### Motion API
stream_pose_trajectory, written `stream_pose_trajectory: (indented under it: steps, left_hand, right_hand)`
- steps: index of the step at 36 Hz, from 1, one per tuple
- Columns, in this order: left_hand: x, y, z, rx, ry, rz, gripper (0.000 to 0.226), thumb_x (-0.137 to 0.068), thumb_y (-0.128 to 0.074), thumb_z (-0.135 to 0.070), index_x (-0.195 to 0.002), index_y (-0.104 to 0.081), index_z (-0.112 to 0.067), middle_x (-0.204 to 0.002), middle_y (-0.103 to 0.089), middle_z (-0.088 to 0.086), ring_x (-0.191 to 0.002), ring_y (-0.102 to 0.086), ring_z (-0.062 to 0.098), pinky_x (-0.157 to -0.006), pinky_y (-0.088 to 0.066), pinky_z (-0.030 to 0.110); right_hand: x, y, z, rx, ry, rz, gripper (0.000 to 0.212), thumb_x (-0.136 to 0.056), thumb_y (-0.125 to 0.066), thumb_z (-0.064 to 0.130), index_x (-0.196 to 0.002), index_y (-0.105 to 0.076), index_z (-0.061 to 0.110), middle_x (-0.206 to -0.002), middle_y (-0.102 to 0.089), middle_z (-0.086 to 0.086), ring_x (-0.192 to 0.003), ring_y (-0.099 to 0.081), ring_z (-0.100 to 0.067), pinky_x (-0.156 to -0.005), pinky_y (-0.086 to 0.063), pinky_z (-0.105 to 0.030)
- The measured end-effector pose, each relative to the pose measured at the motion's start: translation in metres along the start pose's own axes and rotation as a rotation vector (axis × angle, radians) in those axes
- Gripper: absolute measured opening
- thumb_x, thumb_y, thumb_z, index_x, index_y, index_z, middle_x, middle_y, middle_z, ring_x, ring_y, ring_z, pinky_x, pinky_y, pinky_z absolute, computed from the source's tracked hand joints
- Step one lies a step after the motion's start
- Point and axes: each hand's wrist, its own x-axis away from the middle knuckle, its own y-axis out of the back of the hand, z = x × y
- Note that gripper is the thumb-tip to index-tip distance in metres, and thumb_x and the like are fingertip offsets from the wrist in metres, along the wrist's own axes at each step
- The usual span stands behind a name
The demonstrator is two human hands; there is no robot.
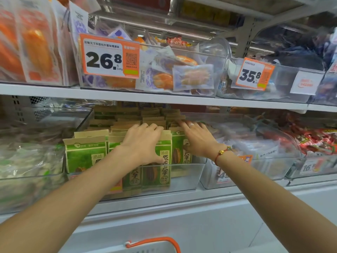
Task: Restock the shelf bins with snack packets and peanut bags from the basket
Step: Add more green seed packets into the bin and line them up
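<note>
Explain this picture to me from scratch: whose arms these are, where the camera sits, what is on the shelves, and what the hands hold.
There is no machine here. A person wears a camera on the head, so you see their own two arms reaching forward. The left hand and the right hand both rest with fingers spread on the tops of green and brown snack bags standing in rows in a clear shelf bin. Neither hand clearly grips a bag. The shelf above holds another clear bin with pale packets and an orange price tag reading 26.8. At the bottom edge, the orange handle of a white basket shows.
</note>
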Motion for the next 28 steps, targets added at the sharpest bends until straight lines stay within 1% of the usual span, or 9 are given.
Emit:
stream_pose_trajectory:
  steps: [6,8,10,13,16,19,21,24,28]
  left_hand:
    - [0.006,0.006,0.000,0.023,0.005,-0.050,0.087,-0.075,-0.066,-0.061,-0.144,-0.032,-0.020,-0.143,-0.042,-0.002,-0.128,-0.042,0.019,-0.104,-0.034,0.036]
    - [0.016,0.009,-0.002,0.055,-0.001,-0.132,0.077,-0.080,-0.065,-0.055,-0.142,-0.033,-0.024,-0.142,-0.043,-0.005,-0.128,-0.040,0.016,-0.106,-0.032,0.034]
    - [0.032,0.010,-0.003,0.117,0.000,-0.244,0.064,-0.085,-0.062,-0.047,-0.140,-0.037,-0.027,-0.138,-0.046,-0.009,-0.125,-0.043,0.012,-0.105,-0.033,0.031]
    - [0.066,0.009,-0.005,0.179,-0.043,-0.427,0.043,-0.082,-0.067,-0.034,-0.123,-0.056,-0.026,-0.112,-0.062,-0.009,-0.101,-0.058,0.013,-0.083,-0.046,0.029]
    - [0.106,-0.003,-0.001,0.207,-0.038,-0.496,0.030,-0.076,-0.073,-0.030,-0.104,-0.066,-0.025,-0.093,-0.066,-0.010,-0.082,-0.062,0.012,-0.062,-0.042,0.021]
    - [0.147,-0.027,0.007,0.219,0.053,-0.398,0.024,-0.071,-0.077,-0.032,-0.092,-0.066,-0.028,-0.082,-0.065,-0.014,-0.073,-0.064,0.013,-0.050,-0.035,0.020]
    - [0.174,-0.045,0.012,0.239,0.137,-0.240,0.023,-0.073,-0.075,-0.034,-0.094,-0.065,-0.032,-0.084,-0.065,-0.015,-0.078,-0.066,0.013,-0.050,-0.036,0.023]
    - [0.210,-0.079,0.022,0.237,0.272,0.092,0.026,-0.091,-0.053,-0.038,-0.117,-0.054,-0.037,-0.113,-0.060,-0.017,-0.107,-0.058,0.010,-0.072,-0.043,0.029]
    - [0.254,-0.140,0.026,0.231,0.357,0.423,0.032,-0.095,-0.049,-0.029,-0.126,-0.052,-0.034,-0.126,-0.056,-0.009,-0.120,-0.049,0.016,-0.091,-0.044,0.032]
  right_hand:
    - [0.023,0.005,0.000,-0.053,-0.011,-0.131,0.069,-0.084,-0.062,0.024,-0.144,-0.030,0.017,-0.139,-0.044,-0.006,-0.130,-0.040,-0.025,-0.109,-0.030,-0.038]
    - [0.037,0.011,0.005,-0.110,-0.009,-0.229,0.056,-0.085,-0.063,0.023,-0.137,-0.043,0.017,-0.132,-0.052,-0.004,-0.120,-0.049,-0.025,-0.097,-0.040,-0.034]
    - [0.055,0.018,0.016,-0.168,0.019,-0.336,0.041,-0.084,-0.066,0.021,-0.123,-0.056,0.017,-0.116,-0.060,-0.002,-0.102,-0.057,-0.024,-0.079,-0.046,-0.033]
    - [0.085,0.027,0.039,-0.235,0.081,-0.322,0.028,-0.087,-0.063,0.026,-0.114,-0.059,0.021,-0.103,-0.063,0.002,-0.085,-0.061,-0.021,-0.061,-0.042,-0.028]
    - [0.110,0.029,0.071,-0.301,0.141,-0.154,0.026,-0.091,-0.056,0.033,-0.116,-0.056,0.030,-0.106,-0.064,0.009,-0.091,-0.061,-0.015,-0.065,-0.048,-0.031]
    - [0.122,0.014,0.102,-0.313,0.226,0.045,0.025,-0.093,-0.049,0.042,-0.117,-0.053,0.035,-0.109,-0.063,0.013,-0.099,-0.060,-0.014,-0.073,-0.046,-0.031]
    - [0.125,-0.007,0.122,-0.277,0.283,0.181,0.028,-0.093,-0.047,0.043,-0.120,-0.052,0.035,-0.110,-0.063,0.011,-0.103,-0.059,-0.016,-0.077,-0.043,-0.031]
    - [0.132,-0.050,0.155,-0.209,0.366,0.380,0.032,-0.095,-0.046,0.041,-0.125,-0.051,0.030,-0.116,-0.062,0.002,-0.109,-0.055,-0.023,-0.076,-0.038,-0.030]
    - [0.148,-0.112,0.197,-0.113,0.402,0.627,0.034,-0.097,-0.047,0.033,-0.128,-0.052,0.019,-0.130,-0.055,-0.011,-0.116,-0.053,-0.031,-0.089,-0.042,-0.036]
